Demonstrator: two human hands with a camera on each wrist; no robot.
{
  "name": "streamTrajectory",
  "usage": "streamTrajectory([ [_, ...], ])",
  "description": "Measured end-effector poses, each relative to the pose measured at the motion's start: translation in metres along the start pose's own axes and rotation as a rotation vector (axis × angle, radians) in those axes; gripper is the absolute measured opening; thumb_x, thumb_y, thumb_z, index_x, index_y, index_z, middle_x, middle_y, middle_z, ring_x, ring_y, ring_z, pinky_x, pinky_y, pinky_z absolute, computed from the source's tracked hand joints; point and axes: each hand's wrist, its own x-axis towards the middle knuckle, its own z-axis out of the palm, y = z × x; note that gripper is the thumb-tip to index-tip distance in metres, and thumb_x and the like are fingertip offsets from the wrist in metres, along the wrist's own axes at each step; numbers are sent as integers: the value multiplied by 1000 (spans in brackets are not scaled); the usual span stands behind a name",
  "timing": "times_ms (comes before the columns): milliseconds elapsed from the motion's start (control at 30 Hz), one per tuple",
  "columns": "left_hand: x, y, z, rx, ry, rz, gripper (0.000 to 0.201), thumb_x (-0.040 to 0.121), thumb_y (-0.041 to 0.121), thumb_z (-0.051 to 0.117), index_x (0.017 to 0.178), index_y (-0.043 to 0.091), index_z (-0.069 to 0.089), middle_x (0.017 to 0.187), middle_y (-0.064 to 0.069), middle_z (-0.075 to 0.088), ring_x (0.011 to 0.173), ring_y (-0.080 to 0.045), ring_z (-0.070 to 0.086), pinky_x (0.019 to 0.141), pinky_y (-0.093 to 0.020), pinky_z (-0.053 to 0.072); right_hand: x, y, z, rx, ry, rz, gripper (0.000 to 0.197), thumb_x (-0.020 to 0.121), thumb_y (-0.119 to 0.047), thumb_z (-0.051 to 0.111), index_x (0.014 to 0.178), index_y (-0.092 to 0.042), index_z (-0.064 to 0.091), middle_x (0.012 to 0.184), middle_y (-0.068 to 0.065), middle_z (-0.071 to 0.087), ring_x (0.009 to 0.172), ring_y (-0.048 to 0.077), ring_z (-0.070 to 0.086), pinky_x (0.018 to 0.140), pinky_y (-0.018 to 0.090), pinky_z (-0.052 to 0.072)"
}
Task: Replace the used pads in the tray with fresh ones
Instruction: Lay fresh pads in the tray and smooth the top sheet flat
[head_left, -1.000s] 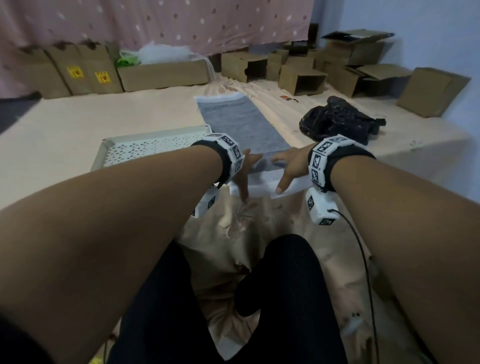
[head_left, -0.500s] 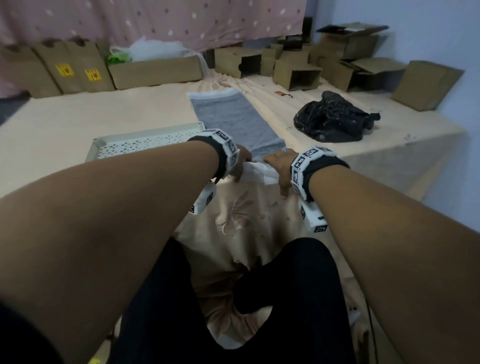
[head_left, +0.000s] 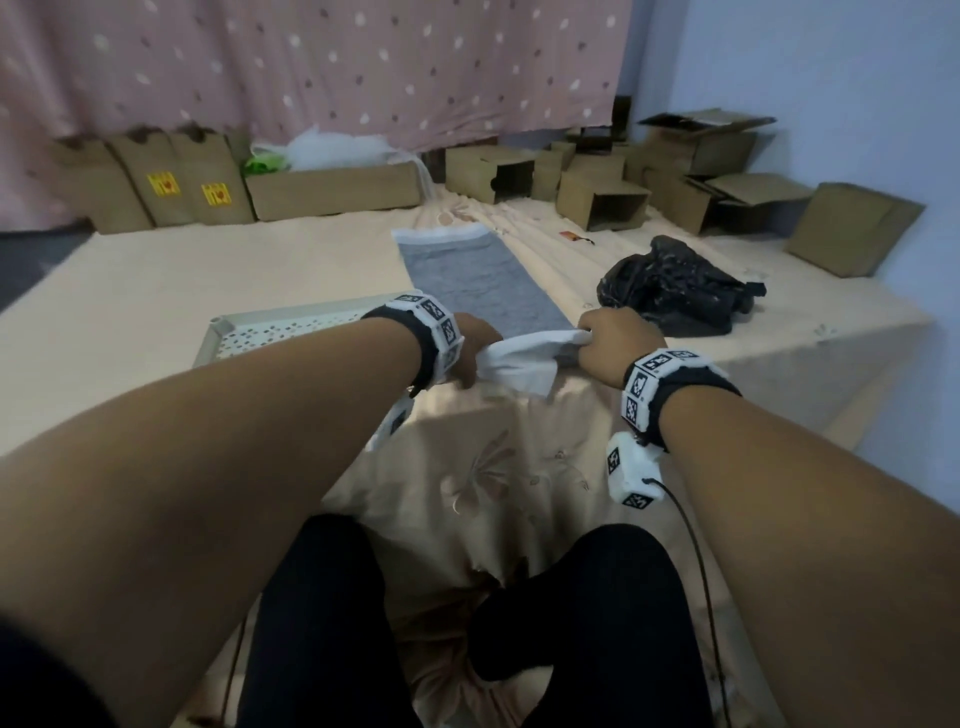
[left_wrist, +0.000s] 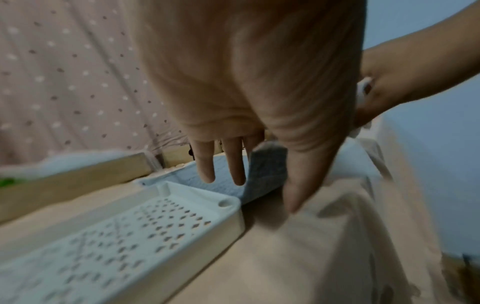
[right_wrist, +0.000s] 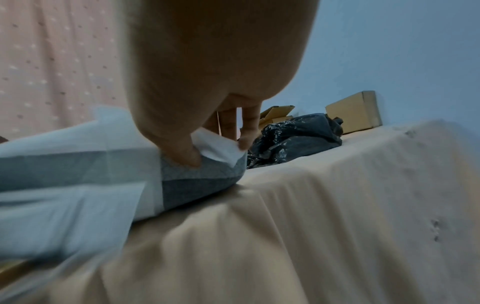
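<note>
A grey pad (head_left: 483, 280) with a white border lies lengthwise on the peach-covered bed. Its near end is lifted and bunched between my hands. My left hand (head_left: 470, 348) grips the near-left corner; the blurred left wrist view shows its fingers (left_wrist: 236, 166) hanging over the pad (left_wrist: 267, 168). My right hand (head_left: 608, 338) pinches the near-right corner, thumb and fingers closed on the white edge (right_wrist: 221, 148) in the right wrist view. The cream tray (head_left: 221, 327) with a perforated insert sits just left of the pad, its corner (left_wrist: 228, 203) under my left hand.
A crumpled black plastic bag (head_left: 675, 291) lies right of the pad, close to my right hand. Cardboard boxes (head_left: 332, 192) line the far edge below a pink curtain. The bed drops off at the right edge (head_left: 831, 353). My black-clad legs fill the foreground.
A second ago both hands lay flat on the pad's near edge. They have since closed on it, lifted it off the bed and moved apart.
</note>
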Motion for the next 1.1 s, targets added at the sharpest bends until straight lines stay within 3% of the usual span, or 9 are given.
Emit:
streamTrajectory([
  [67,2,1,0,-123,120,-41,34,90,23,71,120,6,68,111,-11,71,88,-24,59,77,-32,47,5,0,-1,1,46,31,14,84,-25,54,93,-16,59,99,8,66,89,32,61,78,37,41],
  [133,3,-1,-2,-299,246,-88,32,88,34,72,103,6,72,92,-7,69,78,-24,59,66,-29,44,8,0,-3,12,104,59,25,84,-37,54,100,-18,58,101,9,66,96,34,61,87,42,42],
  [267,3,-13,-8,-509,376,-165,22,88,31,71,93,10,70,86,-6,65,83,-27,62,71,-32,44,13,5,-3,95,78,138,43,85,-44,62,118,-18,54,110,10,64,103,35,60,92,46,50],
  [367,9,-21,-11,-633,423,-209,18,90,23,66,77,11,64,81,-8,63,83,-29,60,67,-32,41,16,3,-2,153,27,170,41,77,-31,61,115,-21,51,105,8,63,94,34,62,85,46,55],
  [567,10,-40,-10,-855,438,-246,27,86,20,74,103,-1,72,100,-20,72,93,-36,71,82,-51,62,25,-2,-3,189,37,142,15,80,-13,53,94,-13,60,90,9,62,77,29,60,71,35,54],
  [767,12,-52,-26,-960,434,-244,26,84,13,78,106,3,70,106,-17,71,96,-33,71,77,-48,63,47,-15,-17,315,135,133,12,79,-6,52,82,-12,61,79,9,59,73,31,59,57,27,41],
  [833,11,-53,-21,-977,415,-247,18,85,13,77,99,3,71,98,-15,70,90,-31,71,67,-43,64,50,-16,-15,327,136,127,13,78,-5,52,81,-11,63,78,8,60,71,30,58,56,27,42],
  [933,5,-54,-15,-1009,303,-237,19,83,21,81,92,9,70,96,-10,68,84,-25,69,53,-33,60,55,-12,-12,350,78,125,16,77,-2,51,80,-7,67,78,14,65,73,33,63,62,35,52],
  [1100,4,-53,-13,-1255,0,-225,67,78,51,79,127,10,60,124,-12,63,112,-35,62,70,-54,62,58,-7,-8,219,-79,51,11,77,-4,55,71,-11,61,75,10,63,74,30,64,62,31,51],
])
